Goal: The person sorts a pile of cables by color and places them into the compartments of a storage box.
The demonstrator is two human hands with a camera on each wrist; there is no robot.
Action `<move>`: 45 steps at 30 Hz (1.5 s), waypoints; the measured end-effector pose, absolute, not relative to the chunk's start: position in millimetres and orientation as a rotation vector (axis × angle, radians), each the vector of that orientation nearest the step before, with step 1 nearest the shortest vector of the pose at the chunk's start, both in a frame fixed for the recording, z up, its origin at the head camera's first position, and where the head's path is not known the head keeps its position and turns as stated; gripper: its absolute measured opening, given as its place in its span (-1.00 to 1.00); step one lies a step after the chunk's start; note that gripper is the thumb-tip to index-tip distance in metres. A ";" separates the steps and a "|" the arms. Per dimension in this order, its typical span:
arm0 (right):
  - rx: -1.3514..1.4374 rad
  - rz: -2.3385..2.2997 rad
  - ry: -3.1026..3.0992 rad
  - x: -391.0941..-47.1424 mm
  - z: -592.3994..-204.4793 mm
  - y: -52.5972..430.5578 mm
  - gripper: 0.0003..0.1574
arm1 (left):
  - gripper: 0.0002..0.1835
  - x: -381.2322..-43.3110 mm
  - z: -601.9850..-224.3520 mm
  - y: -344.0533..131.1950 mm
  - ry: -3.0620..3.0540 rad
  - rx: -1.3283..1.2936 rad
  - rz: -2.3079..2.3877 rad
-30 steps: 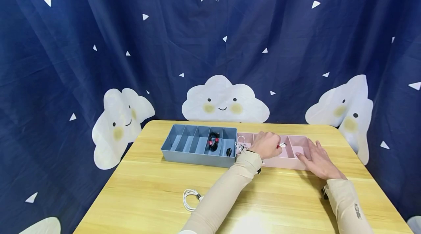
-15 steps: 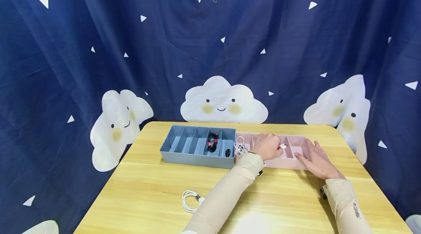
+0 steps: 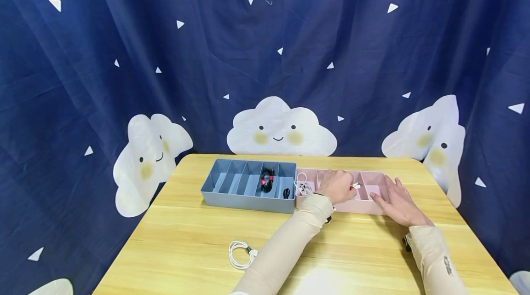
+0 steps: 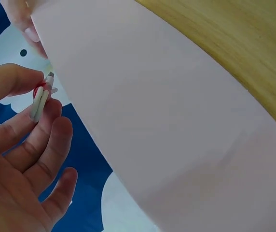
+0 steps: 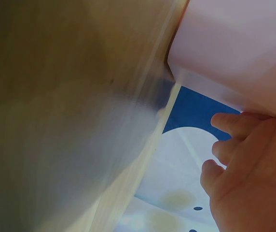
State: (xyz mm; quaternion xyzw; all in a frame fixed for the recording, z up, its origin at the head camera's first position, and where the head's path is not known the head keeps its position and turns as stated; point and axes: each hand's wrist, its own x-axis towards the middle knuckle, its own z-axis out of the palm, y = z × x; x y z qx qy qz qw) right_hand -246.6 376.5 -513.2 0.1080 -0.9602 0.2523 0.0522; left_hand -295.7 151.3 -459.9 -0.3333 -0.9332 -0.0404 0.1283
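Observation:
In the head view a pale pink divided box (image 3: 360,205) stands on the table, with my left hand (image 3: 337,187) over its middle compartments. The left wrist view shows that hand (image 4: 27,130) from the palm side: thumb and index finger pinch a folded white cable (image 4: 39,104) with a red tie; the other fingers are loosely bent. My right hand (image 3: 403,205) rests on the box's right end, thumb reaching into the end compartment, fingers along the right wall. From the right wrist, that hand's fingers (image 5: 213,176) extend past the box's outer side (image 5: 239,53).
A blue-grey divided box (image 3: 248,200) stands left of the pink one, holding a black cable (image 3: 267,180) with red ties and a small black coil (image 3: 286,193). White cables (image 3: 304,187) lie in the pink box's left compartment. A coiled white cable (image 3: 240,254) lies on the table (image 3: 186,240).
The head view has shifted slightly. Both hands keep nearly the same place at the pink box, and the left hand still pinches the white cable.

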 end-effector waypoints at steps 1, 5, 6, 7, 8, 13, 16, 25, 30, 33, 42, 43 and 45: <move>0.330 0.768 -2.919 -246.5 -513.3 376.7 0.16 | -0.68 -295.7 -460.4 151.5 -2.713 -0.967 -0.117; 0.322 0.769 -2.931 -245.5 -512.9 376.5 0.16 | -0.64 -295.5 -461.5 152.1 -2.706 -0.972 -0.128; 0.318 0.770 -2.937 -245.3 -512.8 376.4 0.16 | -0.63 -295.6 -461.9 152.1 -2.704 -0.974 -0.131; 0.316 0.775 -2.941 -245.2 -512.8 376.3 0.17 | -0.62 -295.5 -462.2 152.0 -2.704 -0.976 -0.133; 0.317 0.778 -2.941 -245.0 -512.7 376.3 0.17 | -0.61 -295.4 -462.4 152.0 -2.705 -0.978 -0.132; 0.316 0.781 -2.946 -245.3 -513.0 376.1 0.18 | -0.68 -296.2 -464.3 151.2 -2.709 -0.963 -0.128; 0.314 0.775 -2.950 -245.4 -512.8 375.8 0.18 | -0.70 -297.8 -466.3 150.3 -2.703 -0.959 -0.131; 0.314 0.775 -2.953 -245.6 -513.6 375.9 0.18 | -0.80 -299.6 -465.7 144.1 -2.702 -0.945 -0.135; 0.324 0.775 -2.943 -246.2 -514.0 377.2 0.17 | -0.85 -301.7 -465.0 139.7 -2.714 -0.922 -0.142; 0.326 0.777 -2.939 -246.6 -514.5 377.5 0.17 | -0.83 -302.6 -462.8 136.1 -2.721 -0.921 -0.148; 0.327 0.775 -2.955 -247.0 -513.9 378.6 0.17 | -0.82 -304.4 -453.2 120.0 -2.730 -0.948 -0.209; 0.329 0.775 -2.956 -247.2 -514.3 379.0 0.17 | -0.82 -304.4 -452.4 117.9 -2.727 -0.951 -0.221; 0.328 0.773 -2.963 -247.5 -514.3 378.8 0.17 | -0.84 -304.3 -451.1 113.2 -2.720 -0.950 -0.232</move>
